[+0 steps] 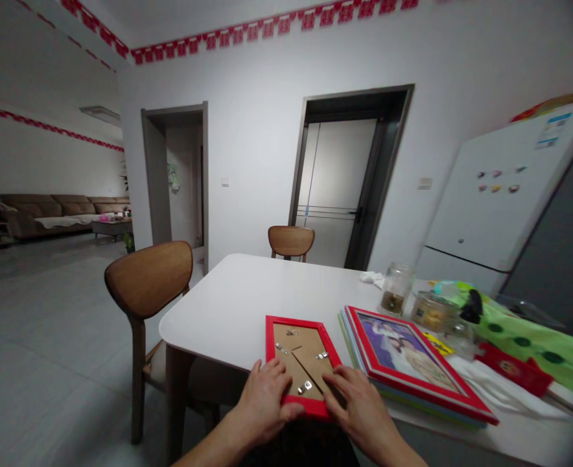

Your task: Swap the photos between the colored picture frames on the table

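Note:
A small red picture frame (pixel 302 323) lies back side up at the near edge of the white table, its brown backing board (pixel 291 373) and several metal clips showing. My left hand (pixel 266 399) rests on the frame's lower left corner, fingers on the backing and thumb along the bottom rim. On the lower right side, my right hand (pixel 357 402) grips the frame's edge with curled fingers. Just to the right, a larger red frame with a photo (pixel 403 353) tops a stack of frames.
A glass jar (pixel 396 290), a second jar with yellowish contents (pixel 431 312), white tissue (pixel 373 279) and a green bag (pixel 534 344) stand on the right. Wooden chairs (pixel 153 275) flank the white table (pixel 262 282) at the left and far side.

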A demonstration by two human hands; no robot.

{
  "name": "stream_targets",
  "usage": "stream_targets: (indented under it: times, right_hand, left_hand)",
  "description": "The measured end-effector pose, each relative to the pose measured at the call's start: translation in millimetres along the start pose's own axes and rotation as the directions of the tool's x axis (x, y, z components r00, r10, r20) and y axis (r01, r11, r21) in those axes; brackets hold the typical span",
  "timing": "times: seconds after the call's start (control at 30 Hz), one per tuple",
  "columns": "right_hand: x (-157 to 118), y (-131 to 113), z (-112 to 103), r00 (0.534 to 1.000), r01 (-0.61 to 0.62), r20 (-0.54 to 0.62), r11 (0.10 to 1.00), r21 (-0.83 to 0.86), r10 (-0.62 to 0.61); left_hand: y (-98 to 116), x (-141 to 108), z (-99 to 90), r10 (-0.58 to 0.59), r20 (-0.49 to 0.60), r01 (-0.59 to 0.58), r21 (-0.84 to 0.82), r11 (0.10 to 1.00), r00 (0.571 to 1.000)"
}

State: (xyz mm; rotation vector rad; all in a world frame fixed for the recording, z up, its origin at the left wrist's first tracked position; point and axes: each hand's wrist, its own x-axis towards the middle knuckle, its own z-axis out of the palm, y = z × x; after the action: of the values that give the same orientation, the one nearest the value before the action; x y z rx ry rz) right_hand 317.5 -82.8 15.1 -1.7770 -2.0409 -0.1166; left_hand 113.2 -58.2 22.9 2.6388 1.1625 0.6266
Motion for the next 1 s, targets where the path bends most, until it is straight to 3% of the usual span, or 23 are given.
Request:
stream_targets:
  times: [0.1,0.3,0.63,0.8,0.9,1.0]
  right_hand:
    - [0,-6,-4,0.999,0.045,0.029,0.999,-0.002,-0.045]
    - [-2,-32,-8,0.957,0.261,0.106,0.961,0.092,-0.270]
    - [0,-33,-9,0.939,0.321,0.087,0.938,0.133,-0.334]
    - [6,-25,-3,0.953,0.274,0.091,0.949,0.157,-0.290]
    - [19,-12,3,0.989,0.122,0.069,0.989,0.079,-0.128]
    - [33,-1,7,0.998,-0.030,0.056,0.998,-0.050,0.033]
  left_hand:
    - [-4,-8,4.7,0.027,0.004,-0.027,-0.070,0.997,1.000]
    - [-6,-13,2.0,0.006,0.036,-0.002,-0.088,0.996,0.999]
    - [-2,-8,-6.7,-0.022,0.041,0.024,-0.048,0.999,0.999]
    - [-2,-9,-11.6,-0.035,0.040,0.037,-0.058,0.998,0.999]
    - [-5,-13,-15.9,-0.042,0.062,0.046,-0.065,0.997,0.997]
    - [-6,-17,-19.9,-0.042,0.081,0.048,-0.069,0.996,0.996]
